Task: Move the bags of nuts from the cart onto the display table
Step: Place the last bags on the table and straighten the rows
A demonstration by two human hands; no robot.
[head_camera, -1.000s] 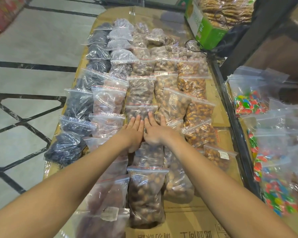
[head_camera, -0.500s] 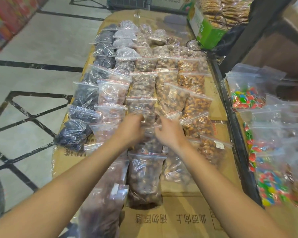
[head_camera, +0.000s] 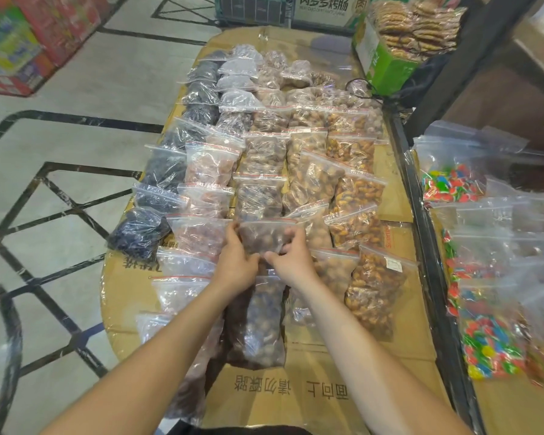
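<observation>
My left hand (head_camera: 237,262) and right hand (head_camera: 292,257) curl their fingers around a bag of nuts (head_camera: 264,237) mid-worktop (head_camera: 296,400), gripping both its sides

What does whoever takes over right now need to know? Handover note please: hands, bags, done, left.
Left hand and right hand: both grip one bag of brown nuts, in the middle row of the display table.
Bags: rows of nut bags already lie on the cardboard-covered table; candy bags sit on the surface to the right.
Done: many bags laid out.
Left: settle the held bag in its row. The cart's contents cannot be told from this view.
</observation>
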